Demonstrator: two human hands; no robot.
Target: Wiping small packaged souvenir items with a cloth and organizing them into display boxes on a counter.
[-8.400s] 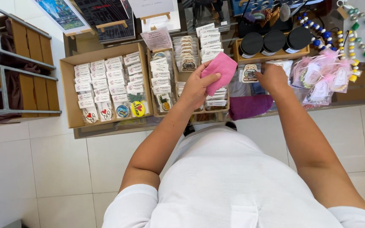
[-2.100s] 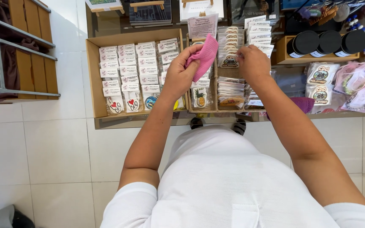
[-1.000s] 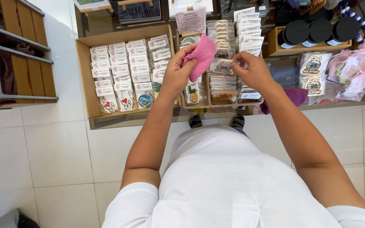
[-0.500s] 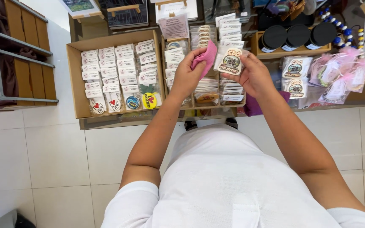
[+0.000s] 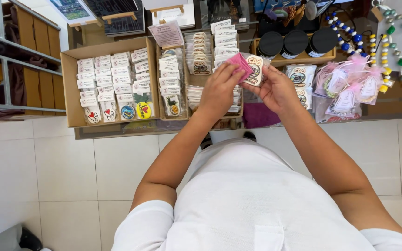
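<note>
Pink cloth [image 5: 241, 62] sits pinched in my left hand [image 5: 219, 88], which is closed on it and pressing it against a small packaged souvenir [image 5: 256, 70] with a round dark design. My right hand [image 5: 278, 88] is closed around that packet from the 3 o'clock side, fingers curled under its edge. Both hands are raised over the middle tray of packets [image 5: 200, 60] on the surface.

Change noted: half a second ago the cloth stood clear of the packet, to its 9 o'clock; now it lies across the packet's left face. A second ago my right hand was down among the stacked packets, so the packet has been lifted out and brought to the cloth. I judge this to be wiping of the wrapper, though contact is partly hidden by my fingers and I cannot confirm it.

Surroundings: cardboard box [image 5: 70, 93] of carded stickers at 9 o'clock, three black-lidded jars [image 5: 296, 42] at 1 o'clock, pink gift pouches [image 5: 350, 83] at 3 o'clock, and a purple cloth [image 5: 261, 116] lying directly below my hands.
</note>
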